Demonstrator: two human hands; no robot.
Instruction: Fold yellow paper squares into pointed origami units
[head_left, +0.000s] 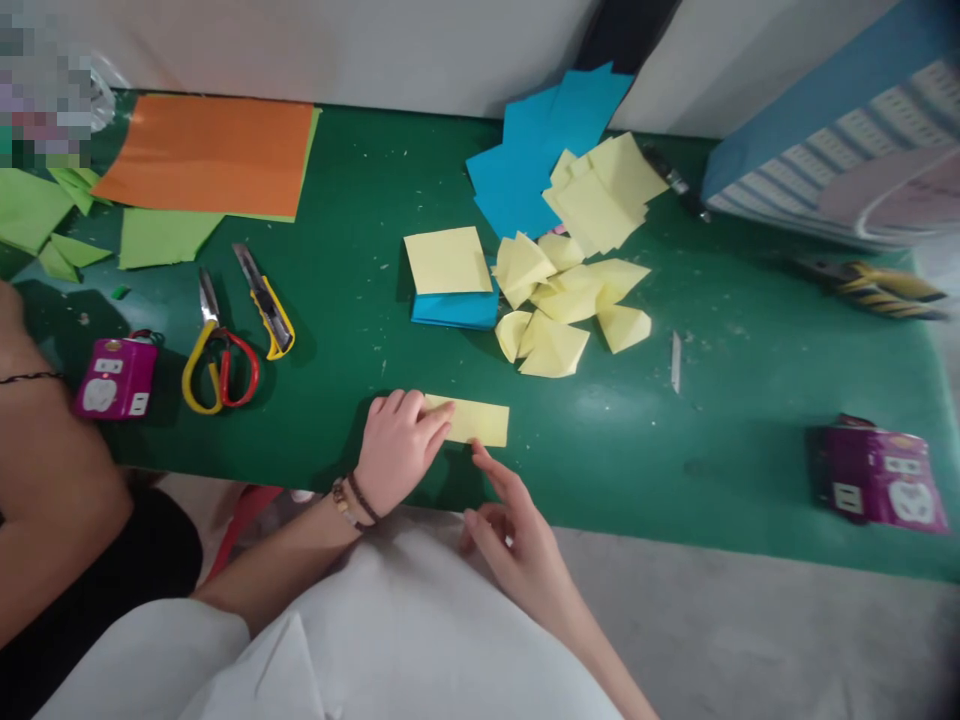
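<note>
A yellow sheet of paper folded into a narrow strip (484,422) lies on the green table near its front edge. My left hand (397,445) holds its left end down, the fingers curled and the thumb side over the paper. My right hand (521,535) has its index finger stretched to the strip's lower edge, with the other fingers loosely bent and nothing held. Just beyond the strip sits a stack of yellow square paper (448,260) on top of blue paper (454,310). Several folded yellow paper pieces (555,345) are heaped to the right of that stack.
Scissors (217,350), a yellow utility knife (268,310) and a purple socket block (118,378) lie at left, near another person's arm (52,450). Orange sheets (214,155) and blue sheets (517,170) are farther back. Pliers (877,285) and another purple block (885,475) are at right.
</note>
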